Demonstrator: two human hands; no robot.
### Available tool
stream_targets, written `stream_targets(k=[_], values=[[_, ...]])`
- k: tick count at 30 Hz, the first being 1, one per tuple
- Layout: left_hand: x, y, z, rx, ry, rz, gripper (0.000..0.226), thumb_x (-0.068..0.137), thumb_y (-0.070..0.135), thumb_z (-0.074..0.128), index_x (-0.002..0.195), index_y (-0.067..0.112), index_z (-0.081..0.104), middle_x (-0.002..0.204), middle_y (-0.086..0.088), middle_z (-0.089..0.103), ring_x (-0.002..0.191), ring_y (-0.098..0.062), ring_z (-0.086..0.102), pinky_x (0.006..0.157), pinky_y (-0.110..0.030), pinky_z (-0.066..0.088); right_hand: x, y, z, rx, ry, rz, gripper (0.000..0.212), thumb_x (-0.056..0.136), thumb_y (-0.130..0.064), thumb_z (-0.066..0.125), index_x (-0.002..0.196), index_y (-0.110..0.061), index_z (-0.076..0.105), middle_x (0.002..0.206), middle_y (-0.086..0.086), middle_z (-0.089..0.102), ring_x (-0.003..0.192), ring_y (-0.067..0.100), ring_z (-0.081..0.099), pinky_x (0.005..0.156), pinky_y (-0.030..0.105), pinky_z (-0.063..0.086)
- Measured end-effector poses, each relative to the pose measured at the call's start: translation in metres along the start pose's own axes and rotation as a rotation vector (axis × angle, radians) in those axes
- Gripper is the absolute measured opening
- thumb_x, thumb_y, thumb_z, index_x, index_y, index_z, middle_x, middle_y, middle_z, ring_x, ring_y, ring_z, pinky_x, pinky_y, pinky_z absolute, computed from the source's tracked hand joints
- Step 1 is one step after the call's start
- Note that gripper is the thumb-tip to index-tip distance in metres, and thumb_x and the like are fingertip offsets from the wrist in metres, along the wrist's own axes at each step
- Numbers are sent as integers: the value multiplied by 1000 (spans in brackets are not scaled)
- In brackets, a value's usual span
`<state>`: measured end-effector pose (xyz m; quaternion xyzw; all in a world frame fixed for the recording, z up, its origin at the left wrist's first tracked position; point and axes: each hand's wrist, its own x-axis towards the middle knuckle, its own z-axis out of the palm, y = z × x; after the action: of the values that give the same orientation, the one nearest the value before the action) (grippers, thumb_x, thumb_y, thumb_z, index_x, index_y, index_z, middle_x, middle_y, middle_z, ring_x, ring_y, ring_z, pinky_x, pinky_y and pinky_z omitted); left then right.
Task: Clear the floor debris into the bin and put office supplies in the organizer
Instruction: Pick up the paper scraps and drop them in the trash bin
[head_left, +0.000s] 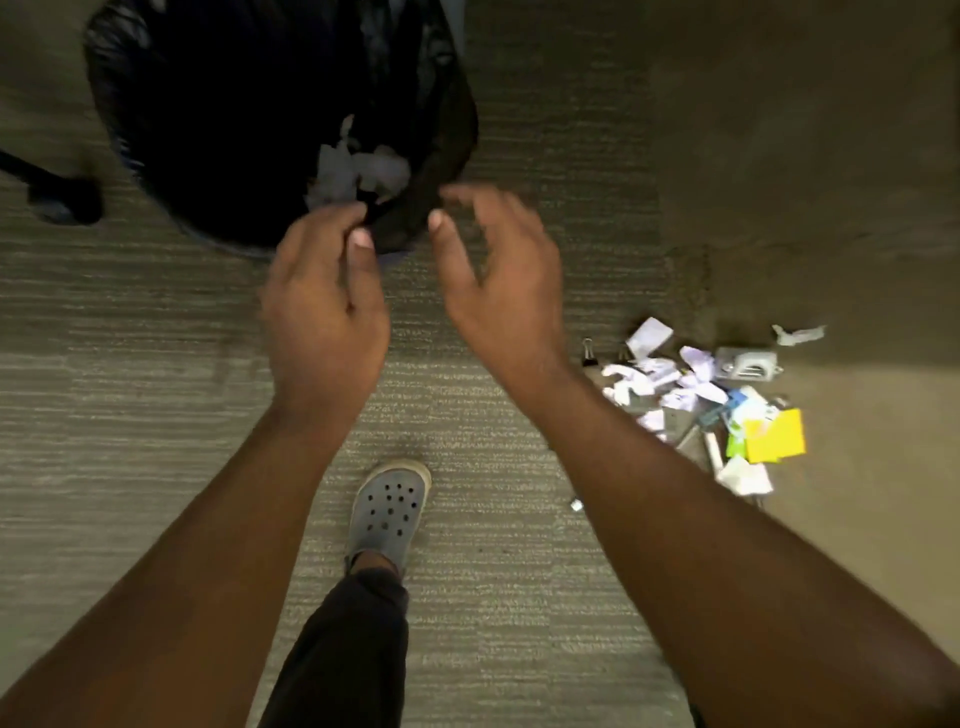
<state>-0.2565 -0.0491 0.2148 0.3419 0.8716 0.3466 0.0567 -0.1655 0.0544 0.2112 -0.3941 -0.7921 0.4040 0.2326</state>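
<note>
A bin lined with a black bag (156, 130) stands on the carpet at the upper left, with crumpled white paper (358, 171) lying inside. My left hand (324, 296) hovers at the bin's near rim, fingers loosely curled, nothing visible in it. My right hand (498, 275) is beside it, just right of the rim, fingers spread and empty. On the floor at the right lies a debris pile (675, 379) of crumpled paper scraps, with a binder clip (588, 353), a grey stapler (745, 362) and yellow sticky notes (776, 434).
My foot in a grey perforated clog (389, 506) stands on the striped carpet below the hands. A black chair leg with caster (62, 197) sits at the left edge. A loose paper scrap (797, 333) lies beyond the pile.
</note>
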Motion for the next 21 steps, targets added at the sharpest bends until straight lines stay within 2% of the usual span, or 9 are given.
stream_targets(k=[2,6,11,15,18,21], values=[[-40,15,13,-48,-61,-15,28,100,17,44,117,4,63,112,-10,64,102,-16,59,91,-18,42,-43,21,-16,10,48,113,23,95,-24,55,109,-9,65,103,2,68,97,15,60,81,31,49],[-124,32,44,-68,-318,-116,25,98,17,48,114,8,66,111,-4,64,96,-19,64,83,-39,55,-140,78,-42,-43,1,348,17,93,-19,56,104,-10,66,99,2,68,93,19,62,82,36,52],[-199,35,97,-23,-605,-115,24,90,9,58,113,10,67,109,-3,66,96,-22,65,85,-36,54,-239,156,-77,-184,-68,594,17,86,-17,56,96,-11,68,95,6,71,88,28,66,78,30,46],[-229,28,150,99,-813,-70,31,88,11,61,118,7,64,113,-9,64,103,-28,62,88,-39,52,-280,215,-103,-265,-97,768,15,83,-11,64,97,-9,68,94,14,70,86,35,66,75,38,51],[-241,21,193,223,-985,1,43,87,17,60,130,14,54,125,-9,55,112,-29,55,91,-39,49,-292,253,-114,-299,-205,850,33,80,-15,70,111,-8,60,112,15,61,96,36,62,80,41,50],[-247,14,231,333,-1084,104,57,85,17,62,138,23,43,138,-8,42,121,-29,48,93,-41,49,-292,284,-115,-289,-291,888,65,74,-21,77,128,-11,43,130,12,45,103,33,59,80,41,53]])
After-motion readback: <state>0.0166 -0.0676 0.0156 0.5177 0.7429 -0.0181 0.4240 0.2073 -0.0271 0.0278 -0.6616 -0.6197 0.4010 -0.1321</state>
